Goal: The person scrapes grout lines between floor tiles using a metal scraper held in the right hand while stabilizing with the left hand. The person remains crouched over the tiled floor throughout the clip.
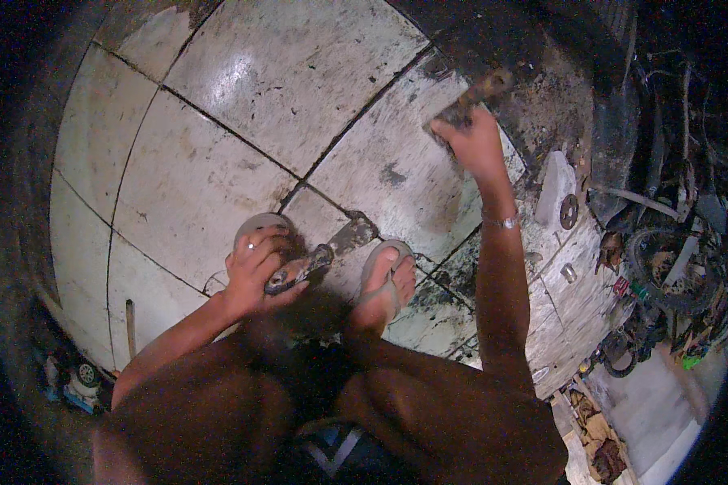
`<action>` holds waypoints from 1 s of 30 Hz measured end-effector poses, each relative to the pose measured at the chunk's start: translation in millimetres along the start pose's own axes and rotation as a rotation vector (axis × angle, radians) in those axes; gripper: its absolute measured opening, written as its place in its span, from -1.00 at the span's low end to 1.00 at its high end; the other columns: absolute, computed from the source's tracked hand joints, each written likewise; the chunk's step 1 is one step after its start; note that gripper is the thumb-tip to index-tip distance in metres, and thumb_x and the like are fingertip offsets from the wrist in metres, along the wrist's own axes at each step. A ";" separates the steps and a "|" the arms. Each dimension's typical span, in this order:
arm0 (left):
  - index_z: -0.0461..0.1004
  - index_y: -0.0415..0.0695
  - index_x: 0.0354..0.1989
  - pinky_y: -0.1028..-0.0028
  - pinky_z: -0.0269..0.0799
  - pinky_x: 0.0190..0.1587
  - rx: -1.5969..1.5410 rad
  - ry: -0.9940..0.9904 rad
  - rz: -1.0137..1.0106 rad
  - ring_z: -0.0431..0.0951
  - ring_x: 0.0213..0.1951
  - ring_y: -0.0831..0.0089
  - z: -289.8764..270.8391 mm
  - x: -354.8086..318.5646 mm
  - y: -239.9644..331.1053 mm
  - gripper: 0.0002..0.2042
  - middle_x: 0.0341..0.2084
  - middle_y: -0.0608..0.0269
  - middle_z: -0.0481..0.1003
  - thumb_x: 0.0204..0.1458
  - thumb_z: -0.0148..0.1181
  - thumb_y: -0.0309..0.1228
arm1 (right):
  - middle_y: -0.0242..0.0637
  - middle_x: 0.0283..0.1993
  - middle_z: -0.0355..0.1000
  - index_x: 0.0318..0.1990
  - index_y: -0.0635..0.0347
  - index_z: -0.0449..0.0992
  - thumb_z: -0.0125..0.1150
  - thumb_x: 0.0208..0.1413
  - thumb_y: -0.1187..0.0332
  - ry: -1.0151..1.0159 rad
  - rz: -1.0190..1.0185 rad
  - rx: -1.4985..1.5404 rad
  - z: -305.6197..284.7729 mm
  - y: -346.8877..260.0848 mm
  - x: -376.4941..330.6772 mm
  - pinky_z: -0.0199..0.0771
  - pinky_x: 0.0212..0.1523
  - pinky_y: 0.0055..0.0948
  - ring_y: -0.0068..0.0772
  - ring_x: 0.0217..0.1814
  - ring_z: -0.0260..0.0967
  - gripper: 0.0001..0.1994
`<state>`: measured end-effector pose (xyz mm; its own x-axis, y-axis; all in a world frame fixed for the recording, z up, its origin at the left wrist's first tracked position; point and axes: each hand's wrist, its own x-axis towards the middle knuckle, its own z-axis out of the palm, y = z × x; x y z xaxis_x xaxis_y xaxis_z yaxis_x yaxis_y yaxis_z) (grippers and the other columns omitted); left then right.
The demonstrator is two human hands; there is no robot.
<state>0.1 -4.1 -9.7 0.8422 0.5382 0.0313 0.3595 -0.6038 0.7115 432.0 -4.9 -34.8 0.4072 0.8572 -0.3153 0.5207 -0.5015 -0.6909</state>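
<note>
- The left hand point(255, 271) is low in the scene, near the person's knees, its fingers curled tight around a short metal tool point(298, 271) whose greasy head points right toward the sandalled foot point(384, 283).
- A ring shows on one finger of that hand, and a grey sandal point(260, 224) lies half hidden just behind it.
- The right hand point(471, 141) reaches far and to the right, fingers clenched around a dark, dirty handle-like part point(477, 95) that runs up into the shadow; a thin bracelet point(501, 221) sits on the wrist.
- The pale tiled floor point(218, 113) is stained with black grease around the foot and under the right arm.
- To the right of the right forearm lie a flat whitish piece point(553, 186), a small dark disc point(569, 212) and a little metal cylinder point(569, 273), all close together on the dirty tiles.
- Farther right, a heap of cables and hoses point(671, 275) crowds the edge, with a small red tag-like bit point(620, 285) beside it.
- At the lower right lie brown cardboard scraps point(594, 428).
- At the far left edge a thin stick point(129, 327) lies on the tiles.
</note>
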 end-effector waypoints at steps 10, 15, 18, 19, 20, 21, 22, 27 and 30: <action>0.50 -0.04 -0.45 -0.07 0.22 0.22 -0.038 0.079 0.098 0.55 -0.06 0.16 -2.7 66.7 27.3 -0.72 -0.23 0.18 0.53 -0.18 0.50 -0.23 | -0.11 -0.10 0.48 0.12 0.17 0.51 0.56 -0.06 0.24 0.112 0.024 -0.324 -12.5 -43.9 -162.7 0.55 -0.21 -0.23 -0.09 -0.16 0.51 -0.44; 0.49 -0.05 -0.45 -0.05 0.25 0.17 -0.108 0.131 0.248 0.54 -0.12 0.15 -12.5 100.7 44.1 -0.71 -0.25 0.17 0.52 -0.19 0.50 -0.23 | -0.10 0.15 0.30 0.20 0.09 0.48 0.41 -0.11 0.44 -0.049 -0.307 -0.331 26.5 -89.7 -169.1 0.37 0.16 -0.08 0.08 0.18 0.26 -0.40; 0.49 -0.07 -0.44 -0.03 0.30 0.10 -0.079 0.145 0.285 0.54 -0.15 0.16 -16.9 103.1 53.1 -0.69 -0.27 0.17 0.51 -0.20 0.51 -0.21 | -0.10 0.13 0.32 0.21 0.06 0.45 0.31 -0.13 0.49 -0.027 -0.296 -0.268 40.4 -95.4 -162.8 0.33 0.20 -0.02 0.09 0.18 0.27 -0.39; 0.49 -0.07 -0.44 -0.02 0.31 0.08 -0.058 0.124 0.282 0.54 -0.15 0.16 -16.9 102.3 56.0 -0.69 -0.27 0.17 0.51 -0.20 0.51 -0.20 | -0.09 0.13 0.32 0.21 0.06 0.46 0.30 -0.13 0.50 -0.077 -0.307 -0.239 42.6 -96.3 -161.0 0.33 0.21 -0.02 0.09 0.19 0.26 -0.39; 0.52 -0.11 -0.36 0.05 0.35 0.02 -0.068 0.118 0.289 0.54 -0.15 0.13 -17.0 101.2 57.0 -0.67 -0.27 0.16 0.52 -0.16 0.51 -0.20 | -0.08 0.13 0.32 0.20 0.06 0.46 0.30 -0.14 0.50 -0.100 -0.306 -0.207 45.7 -97.8 -160.4 0.33 0.22 -0.02 0.10 0.20 0.26 -0.39; 0.52 -0.12 -0.32 0.00 0.35 0.03 -0.081 0.100 0.226 0.54 -0.14 0.08 -16.3 99.2 58.6 -0.66 -0.26 0.11 0.52 -0.14 0.51 -0.21 | -0.07 0.13 0.32 0.20 0.06 0.46 0.29 -0.14 0.51 -0.107 -0.322 -0.173 46.6 -98.0 -159.2 0.33 0.23 -0.02 0.10 0.21 0.26 -0.39; 0.52 -0.14 -0.28 -0.06 0.35 0.04 -0.087 0.068 0.148 0.53 -0.14 0.03 -15.3 97.2 58.8 -0.66 -0.25 0.07 0.52 -0.12 0.51 -0.23 | -0.06 0.15 0.34 0.16 0.08 0.50 0.27 -0.15 0.52 -0.132 -0.340 -0.155 47.0 -97.2 -157.1 0.33 0.24 -0.04 0.09 0.22 0.27 -0.42; 0.52 -0.17 -0.03 0.18 0.51 -0.15 -0.270 -0.030 -0.415 0.63 -0.24 0.02 -11.3 82.0 54.5 -0.62 -0.22 -0.09 0.61 0.04 0.39 -0.25 | -0.02 0.27 0.30 0.07 0.09 0.56 0.13 -0.13 0.66 0.114 -0.293 -0.271 21.8 -54.0 -128.7 0.29 0.30 -0.06 0.12 0.27 0.24 -0.48; 0.49 -0.18 0.03 0.17 0.52 -0.28 -0.210 -0.107 -0.467 0.64 -0.36 -0.02 -8.8 77.9 47.6 -0.60 -0.37 -0.10 0.61 0.06 0.36 -0.26 | -0.18 0.33 0.30 0.04 -0.11 0.62 0.29 -0.04 0.42 0.200 -0.315 -0.581 -6.7 -3.7 -110.6 0.29 0.24 0.03 0.13 0.33 0.22 -0.58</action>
<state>79.3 14.2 32.8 0.6516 0.6524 -0.3870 0.6276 -0.1771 0.7581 390.1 -98.7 7.0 0.2722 0.9622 0.0081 0.9318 -0.2615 -0.2517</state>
